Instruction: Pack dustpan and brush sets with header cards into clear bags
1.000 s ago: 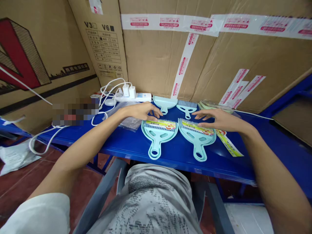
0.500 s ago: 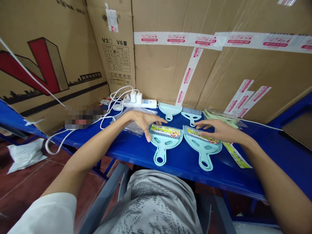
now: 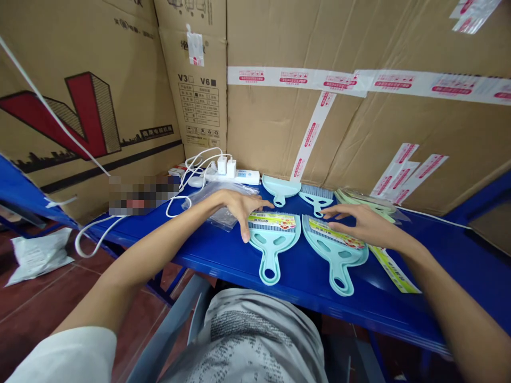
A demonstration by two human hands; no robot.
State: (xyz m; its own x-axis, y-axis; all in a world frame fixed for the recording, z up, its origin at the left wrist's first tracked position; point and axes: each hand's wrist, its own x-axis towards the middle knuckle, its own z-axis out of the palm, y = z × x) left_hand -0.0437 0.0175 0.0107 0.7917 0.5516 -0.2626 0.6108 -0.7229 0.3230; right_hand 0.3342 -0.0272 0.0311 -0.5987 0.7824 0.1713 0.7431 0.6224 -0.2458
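Observation:
Two light-blue dustpan-and-brush sets lie side by side, handles toward me, each with a yellow printed label strip across the bristles. At the left edge of the left set (image 3: 270, 246) is my left hand (image 3: 244, 209), thumb and fingers spread, holding nothing. My right hand (image 3: 356, 222) hovers over the upper right part of the right set (image 3: 339, 254), its fingers stretched out and apart; whether it touches the label is unclear. Behind them lie a loose light-blue dustpan (image 3: 280, 188) and a small brush (image 3: 316, 197) with grey bristles.
On the blue table (image 3: 223, 260) are a clear plastic bag (image 3: 219, 213), a white power strip (image 3: 247, 177) with cables, green packaged items (image 3: 367, 203) and a loose yellow label strip (image 3: 393, 270). Cardboard walls (image 3: 275, 127) stand behind. A white package (image 3: 38, 255) lies on the floor.
The view has tilted so that everything sits a little lower in the picture. Both hands stay open beside or over the same sets, with little movement relative to them.

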